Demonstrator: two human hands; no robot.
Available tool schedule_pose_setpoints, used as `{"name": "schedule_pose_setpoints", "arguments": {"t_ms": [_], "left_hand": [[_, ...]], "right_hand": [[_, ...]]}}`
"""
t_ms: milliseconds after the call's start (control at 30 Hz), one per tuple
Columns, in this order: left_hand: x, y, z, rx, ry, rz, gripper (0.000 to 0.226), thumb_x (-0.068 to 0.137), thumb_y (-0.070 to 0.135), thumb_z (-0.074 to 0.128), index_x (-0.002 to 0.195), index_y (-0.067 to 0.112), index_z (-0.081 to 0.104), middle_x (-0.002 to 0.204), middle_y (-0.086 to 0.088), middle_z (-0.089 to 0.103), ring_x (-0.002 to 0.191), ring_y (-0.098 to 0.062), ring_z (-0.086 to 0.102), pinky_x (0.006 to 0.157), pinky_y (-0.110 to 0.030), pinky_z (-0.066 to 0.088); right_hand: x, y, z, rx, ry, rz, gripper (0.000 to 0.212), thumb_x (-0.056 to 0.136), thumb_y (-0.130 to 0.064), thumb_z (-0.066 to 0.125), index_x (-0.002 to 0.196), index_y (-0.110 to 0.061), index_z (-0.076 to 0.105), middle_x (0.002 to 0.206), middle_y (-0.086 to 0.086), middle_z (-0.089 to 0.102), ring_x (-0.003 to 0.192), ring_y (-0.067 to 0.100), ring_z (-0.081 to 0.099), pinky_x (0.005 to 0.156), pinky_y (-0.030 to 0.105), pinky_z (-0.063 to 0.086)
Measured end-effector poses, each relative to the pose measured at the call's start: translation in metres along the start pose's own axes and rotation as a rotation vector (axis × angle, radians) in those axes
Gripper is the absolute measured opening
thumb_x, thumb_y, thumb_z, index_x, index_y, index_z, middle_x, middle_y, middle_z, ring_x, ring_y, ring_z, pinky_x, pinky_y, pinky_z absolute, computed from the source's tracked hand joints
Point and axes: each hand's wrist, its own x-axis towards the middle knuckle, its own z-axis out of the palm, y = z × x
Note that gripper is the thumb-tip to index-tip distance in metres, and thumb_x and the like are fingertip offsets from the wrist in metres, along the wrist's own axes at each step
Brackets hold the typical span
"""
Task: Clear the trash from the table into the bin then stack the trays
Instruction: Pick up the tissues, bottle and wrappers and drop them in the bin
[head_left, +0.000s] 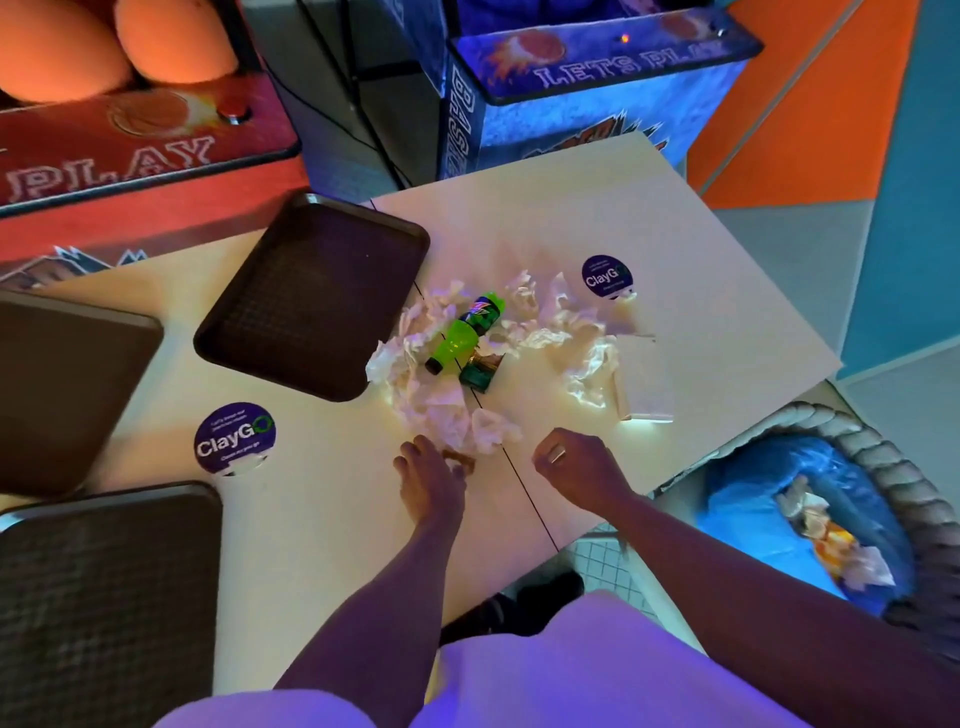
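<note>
The green bottle (465, 332) lies on its side on the worktop (322, 519), ringed by crumpled napkins (441, 410); a small green packet (480, 371) touches its near side; one dark tray (311, 296) sits just left of it, two more trays (67, 389) (104, 597) well left; the left hand (431, 475), near the bottle, pinches a small brown scrap (462, 460); the right hand (576, 465) is curled narrow, and I cannot tell whether it holds anything; the blue-lined bin (810, 519) stands right of the bottle, below the worktop's edge.
</note>
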Motion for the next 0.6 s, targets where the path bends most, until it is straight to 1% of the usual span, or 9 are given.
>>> {"name": "schedule_pose_setpoints", "arguments": {"t_ms": [67,200,267,333,400,433,500,533,600], "left_hand": [[-0.001,-0.005,-0.001,-0.057,-0.002,0.014,0.055,0.083,0.027,0.084,0.122,0.007,0.051,0.121,-0.014,0.058,0.112,-0.034,0.058,0.081,-0.043,0.055],[0.001,-0.017,-0.005,-0.099,-0.025,-0.01,0.038,0.087,0.02,0.078,0.116,0.008,0.055,0.113,-0.015,0.065,0.105,-0.037,0.066,0.081,-0.045,0.054],[0.003,-0.023,-0.009,-0.183,-0.038,-0.064,0.033,0.087,0.014,0.076,0.112,0.009,0.055,0.109,-0.016,0.068,0.1,-0.04,0.067,0.078,-0.044,0.051],[0.003,-0.028,-0.013,-0.255,-0.037,-0.144,0.031,0.087,0.013,0.075,0.111,0.008,0.057,0.105,-0.017,0.071,0.097,-0.041,0.068,0.074,-0.042,0.05],[0.002,-0.034,-0.016,-0.275,-0.04,-0.185,0.026,0.088,0.018,0.074,0.11,0.009,0.063,0.103,-0.016,0.072,0.094,-0.039,0.069,0.072,-0.039,0.052],[0.0,-0.037,-0.017,-0.277,-0.032,-0.195,0.024,0.089,0.02,0.074,0.108,0.009,0.066,0.102,-0.016,0.073,0.093,-0.038,0.069,0.072,-0.038,0.053],[-0.004,-0.044,-0.018,-0.296,-0.011,-0.219,0.021,0.089,0.024,0.072,0.104,0.01,0.068,0.1,-0.015,0.073,0.092,-0.037,0.069,0.071,-0.038,0.053],[-0.008,-0.047,-0.019,-0.309,0.006,-0.239,0.021,0.088,0.026,0.072,0.102,0.011,0.068,0.099,-0.014,0.073,0.091,-0.036,0.069,0.072,-0.038,0.053],[-0.015,-0.053,-0.023,-0.33,0.043,-0.265,0.021,0.086,0.028,0.072,0.099,0.012,0.068,0.096,-0.011,0.073,0.092,-0.035,0.069,0.072,-0.038,0.054]], "right_hand": [[0.005,-0.001,0.001,0.015,0.018,-0.011,0.01,0.081,-0.04,0.069,0.084,-0.03,0.069,0.083,-0.015,0.074,0.074,0.003,0.069,0.076,0.03,0.058],[0.014,-0.006,0.006,0.042,0.026,-0.022,0.013,0.082,-0.038,0.07,0.089,-0.028,0.068,0.085,-0.011,0.075,0.076,0.007,0.07,0.075,0.029,0.057],[0.019,-0.009,0.009,0.045,0.009,-0.039,0.016,0.082,-0.038,0.072,0.094,-0.028,0.067,0.088,-0.01,0.074,0.079,0.01,0.07,0.075,0.028,0.056],[0.028,-0.011,0.01,0.024,-0.023,-0.073,0.022,0.082,-0.039,0.073,0.099,-0.026,0.065,0.092,-0.01,0.072,0.083,0.012,0.069,0.073,0.027,0.053],[0.041,-0.015,0.011,-0.006,-0.057,-0.105,0.031,0.082,-0.041,0.072,0.107,-0.025,0.063,0.102,-0.009,0.07,0.091,0.014,0.068,0.073,0.026,0.048],[0.048,-0.017,0.011,-0.027,-0.083,-0.132,0.037,0.082,-0.042,0.072,0.113,-0.024,0.062,0.109,-0.008,0.068,0.097,0.016,0.067,0.076,0.027,0.047],[0.061,-0.021,0.011,-0.066,-0.145,-0.173,0.053,0.082,-0.044,0.071,0.127,-0.021,0.057,0.124,-0.001,0.062,0.11,0.021,0.063,0.087,0.031,0.049],[0.066,-0.023,0.012,-0.085,-0.177,-0.186,0.059,0.082,-0.044,0.071,0.133,-0.02,0.053,0.129,0.002,0.058,0.114,0.023,0.06,0.092,0.033,0.049],[0.075,-0.027,0.012,-0.129,-0.231,-0.215,0.071,0.08,-0.048,0.071,0.14,-0.018,0.047,0.134,0.007,0.052,0.119,0.028,0.057,0.095,0.037,0.05]]}}
